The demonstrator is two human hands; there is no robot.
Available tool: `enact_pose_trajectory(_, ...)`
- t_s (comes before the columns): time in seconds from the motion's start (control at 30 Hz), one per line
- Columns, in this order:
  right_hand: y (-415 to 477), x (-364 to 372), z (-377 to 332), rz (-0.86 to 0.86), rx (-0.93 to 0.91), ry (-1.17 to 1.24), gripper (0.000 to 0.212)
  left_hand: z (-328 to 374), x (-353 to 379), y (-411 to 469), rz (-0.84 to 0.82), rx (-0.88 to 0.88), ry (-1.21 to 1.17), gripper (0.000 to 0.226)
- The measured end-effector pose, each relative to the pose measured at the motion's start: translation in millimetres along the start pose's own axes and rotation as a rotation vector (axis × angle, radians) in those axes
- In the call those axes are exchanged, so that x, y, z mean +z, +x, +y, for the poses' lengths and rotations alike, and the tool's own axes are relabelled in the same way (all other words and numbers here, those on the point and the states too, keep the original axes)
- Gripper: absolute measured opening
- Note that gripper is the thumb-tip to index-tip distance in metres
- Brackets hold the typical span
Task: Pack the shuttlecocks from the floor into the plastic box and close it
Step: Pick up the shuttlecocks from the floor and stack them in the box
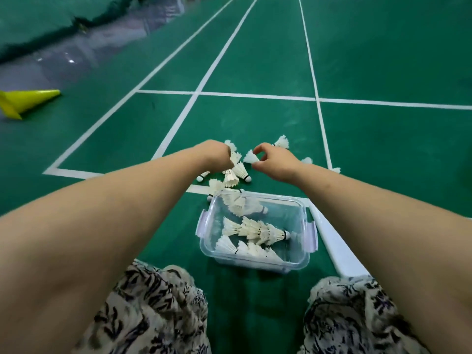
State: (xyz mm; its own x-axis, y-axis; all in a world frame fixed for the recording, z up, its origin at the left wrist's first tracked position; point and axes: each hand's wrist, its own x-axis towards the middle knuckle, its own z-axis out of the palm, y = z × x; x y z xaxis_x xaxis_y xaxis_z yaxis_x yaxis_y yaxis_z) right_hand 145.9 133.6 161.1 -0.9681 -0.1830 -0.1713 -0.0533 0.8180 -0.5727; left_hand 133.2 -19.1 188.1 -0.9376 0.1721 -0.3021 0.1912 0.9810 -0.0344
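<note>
Mid-frame, the left hand [217,157] digs among loose shuttlecocks [231,176] (grip hidden, cannot tell); the right hand [274,163] pinches one shuttlecock [250,157], just above the open plastic box [255,261].

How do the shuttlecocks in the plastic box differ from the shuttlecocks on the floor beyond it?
The shuttlecocks in the box lie inside the plastic box, some pushed into one another; the shuttlecocks on the floor lie spread over the court, pointing different ways. The left hand and right hand reach among the floor ones, not the boxed ones. Both are white and feathered.
</note>
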Motion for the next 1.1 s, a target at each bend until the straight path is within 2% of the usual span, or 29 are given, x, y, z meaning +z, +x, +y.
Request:
enact_pose_trajectory(0.23, 66, 35, 48, -0.088, 0.080, 0.037, 0.044, -12, 63, 87, -0.025, -0.113, -0.230, 0.060)
enact_pose_trajectory(0.37, 110, 64, 76, -0.145, 0.118, 0.121, 0.044, -23, 115, 137, -0.083, -0.161, -0.308, 0.085)
enact_pose_trajectory(0.47, 150, 90, 99, -0.180, 0.143, 0.135, 0.042, -34, 153, 181, -0.087, -0.145, -0.288, 0.100)
enact_pose_trajectory(0.57, 183, 112, 124, -0.200, 0.176, 0.156, 0.040, -42, 181, 222, -0.105, -0.057, -0.180, 0.110)
enact_pose_trajectory(0.67, 204, 125, 145, -0.196, 0.215, 0.187, 0.039, -42, 192, 259, -0.134, -0.010, -0.099, 0.110)
enact_pose_trajectory(0.87, 234, 148, 160, -0.148, 0.252, 0.294, 0.034, -38, 196, 321, -0.150, -0.028, -0.250, 0.085)
enact_pose_trajectory(1.0, 244, 157, 161, -0.121, 0.240, 0.398, 0.031, -31, 193, 347, -0.026, -0.066, -0.323, 0.089)
enact_pose_trajectory(1.1, 246, 160, 164, -0.118, 0.228, 0.438, 0.030, -27, 188, 356, -0.073, -0.025, -0.177, 0.093)
